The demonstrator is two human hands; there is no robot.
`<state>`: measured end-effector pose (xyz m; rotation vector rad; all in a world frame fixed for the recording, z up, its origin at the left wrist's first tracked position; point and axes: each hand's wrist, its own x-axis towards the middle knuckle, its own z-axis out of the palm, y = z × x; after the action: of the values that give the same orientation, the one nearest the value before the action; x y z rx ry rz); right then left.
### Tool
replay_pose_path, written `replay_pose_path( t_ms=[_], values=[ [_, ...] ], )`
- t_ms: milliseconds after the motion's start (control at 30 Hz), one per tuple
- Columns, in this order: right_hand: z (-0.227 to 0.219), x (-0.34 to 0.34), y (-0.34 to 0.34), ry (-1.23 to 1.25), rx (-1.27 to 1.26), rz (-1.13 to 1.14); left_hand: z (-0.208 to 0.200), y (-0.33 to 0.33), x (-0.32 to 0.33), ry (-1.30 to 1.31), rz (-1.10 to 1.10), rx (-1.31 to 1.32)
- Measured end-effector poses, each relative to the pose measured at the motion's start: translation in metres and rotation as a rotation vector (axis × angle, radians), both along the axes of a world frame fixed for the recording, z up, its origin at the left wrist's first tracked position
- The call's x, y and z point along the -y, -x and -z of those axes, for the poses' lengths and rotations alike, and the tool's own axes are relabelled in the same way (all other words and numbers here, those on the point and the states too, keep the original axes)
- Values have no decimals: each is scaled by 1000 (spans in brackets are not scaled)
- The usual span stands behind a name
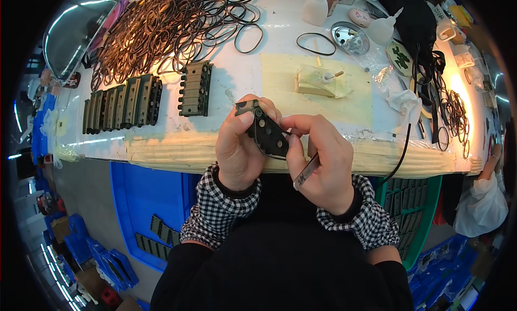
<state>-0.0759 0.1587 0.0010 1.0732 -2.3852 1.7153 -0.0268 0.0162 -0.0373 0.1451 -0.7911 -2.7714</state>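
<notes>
My left hand (237, 157) is closed round a small dark green toy tank chassis (270, 134) with round wheels along its side, tilted above the table's front edge. A thin ribbed dark track runs along the chassis rim. In my right hand (329, 165) lie flat metal tweezers (308, 172), gripped against the palm. Its thumb and forefinger pinch at the right end of the chassis, on the track's edge. To the left, one group of green chassis (195, 90) stands on the table, beside a longer row of the same chassis (123, 105).
A heap of dark rubber loops (156, 28) covers the back left. Behind my hands sits a taped yellow block (318, 80). Further right are a round metal dish (350, 37) and squeeze bottles (383, 28). Below the table edge are a blue bin (145, 192) and a green crate (428, 217).
</notes>
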Motion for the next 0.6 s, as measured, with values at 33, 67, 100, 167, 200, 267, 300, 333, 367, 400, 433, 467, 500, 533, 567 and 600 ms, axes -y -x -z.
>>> replay_pose_path(
  t_ms=[33, 67, 100, 167, 200, 267, 300, 333, 367, 400, 433, 467, 500, 533, 567, 600],
  values=[
    [-2, 1, 0, 13, 18, -7, 0, 0, 0, -11, 6, 9],
    [-2, 2, 0, 24, 17, -8, 1, 0, 0, -2, 12, 11],
    [-3, 2, 0, 36, 17, -9, 2, -1, 1, 7, 16, 14],
    [1, 4, 2, 54, -21, -2, 2, -1, 0, -21, 26, 6],
    [0, 4, 2, 41, -46, 6, 0, 0, -1, -59, 35, -6],
    [-1, 4, 4, 14, -95, 22, -5, 2, -2, -98, 53, -13],
    [1, 5, 4, 34, -132, 22, -7, 2, -3, -94, 57, -4],
    [5, 6, 5, 55, -170, 22, -8, 2, -3, -91, 61, 5],
    [7, 7, 6, 76, -207, 23, -7, 2, -2, -80, 72, 3],
    [7, 7, 6, 63, -238, 19, -5, 2, 0, -70, 81, 0],
    [6, 7, 6, 51, -269, 16, -4, 2, 1, -60, 90, -3],
    [6, 7, 6, 38, -300, 12, -2, 1, 1, -68, 96, -7],
    [7, 6, 6, 36, -313, 7, -1, 1, 1, -75, 103, -11],
    [7, 6, 7, 34, -326, 2, 0, 1, 1, -82, 111, -15],
    [8, 5, 7, 31, -340, -3, 1, 2, 1, -87, 119, -22],
    [7, 4, 7, 13, -328, -9, 1, 2, 1, -92, 128, -29]
  ],
)
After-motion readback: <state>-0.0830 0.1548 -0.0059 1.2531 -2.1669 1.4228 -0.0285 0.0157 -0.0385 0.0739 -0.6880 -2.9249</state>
